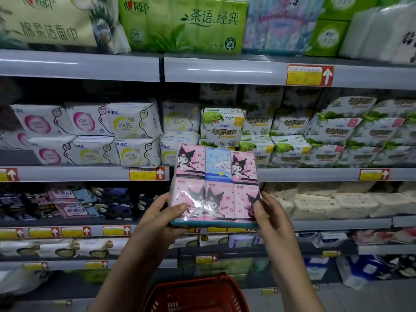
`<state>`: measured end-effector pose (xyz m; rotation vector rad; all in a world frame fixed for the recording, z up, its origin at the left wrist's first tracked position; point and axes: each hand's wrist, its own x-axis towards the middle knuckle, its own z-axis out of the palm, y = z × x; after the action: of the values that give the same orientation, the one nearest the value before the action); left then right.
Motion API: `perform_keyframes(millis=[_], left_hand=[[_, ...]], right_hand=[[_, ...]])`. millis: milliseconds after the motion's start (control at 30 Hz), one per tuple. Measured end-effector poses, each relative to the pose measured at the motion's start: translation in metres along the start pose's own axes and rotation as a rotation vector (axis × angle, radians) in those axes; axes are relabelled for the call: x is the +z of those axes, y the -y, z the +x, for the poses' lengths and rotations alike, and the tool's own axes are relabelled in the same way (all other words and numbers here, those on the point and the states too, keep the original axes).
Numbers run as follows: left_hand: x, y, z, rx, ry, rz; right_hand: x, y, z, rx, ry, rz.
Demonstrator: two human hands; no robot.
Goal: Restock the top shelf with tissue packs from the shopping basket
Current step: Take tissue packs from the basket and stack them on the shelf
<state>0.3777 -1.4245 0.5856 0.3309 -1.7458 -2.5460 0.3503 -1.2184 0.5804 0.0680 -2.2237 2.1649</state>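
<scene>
A pink and blue cartoon-printed tissue pack (216, 183), wrapped in clear film, is held upright in front of the shelves. My left hand (161, 218) grips its lower left corner, thumb on the front. My right hand (273, 218) grips the lower right corner the same way. The red shopping basket (195, 296) sits below my arms at the bottom edge; its inside is mostly hidden. The top shelf (225, 68) runs across the upper part of the view, carrying a green tissue pack (182, 23) and a similar cartoon pack (279, 25).
A cream pack (47, 21) stands at top left and white and green packs (369, 30) at top right. The lower shelves hold rows of white pad packs (90, 134) and several other goods. Yellow price tags (309, 75) line the shelf edges.
</scene>
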Motion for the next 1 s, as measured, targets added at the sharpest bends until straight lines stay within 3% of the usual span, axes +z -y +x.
perform_keyframes(millis=[133,333,433,600,733,900,1000], left_hand=[[0.006,0.001,0.001,0.002,-0.104,0.098],[0.032,0.002,0.006,0.072,-0.217,0.192],[0.047,0.003,0.008,0.117,-0.296,0.198],[0.066,0.004,0.004,0.209,-0.423,0.299],[0.076,0.004,-0.006,0.334,-0.428,0.406],[0.081,-0.005,-0.015,0.385,-0.272,0.388],[0.08,-0.014,-0.02,0.361,-0.111,0.285]], right_hand=[[0.0,0.008,-0.001,-0.201,-0.05,-0.36],[0.017,-0.012,0.016,-0.681,0.092,-0.968],[0.032,-0.024,0.019,-0.748,0.119,-1.118],[0.047,-0.034,0.017,-0.788,0.036,-0.959],[0.047,-0.029,0.017,-0.836,-0.063,-0.806],[0.042,-0.03,0.018,-0.889,-0.115,-0.645],[0.039,-0.02,0.015,-0.708,-0.125,-0.357]])
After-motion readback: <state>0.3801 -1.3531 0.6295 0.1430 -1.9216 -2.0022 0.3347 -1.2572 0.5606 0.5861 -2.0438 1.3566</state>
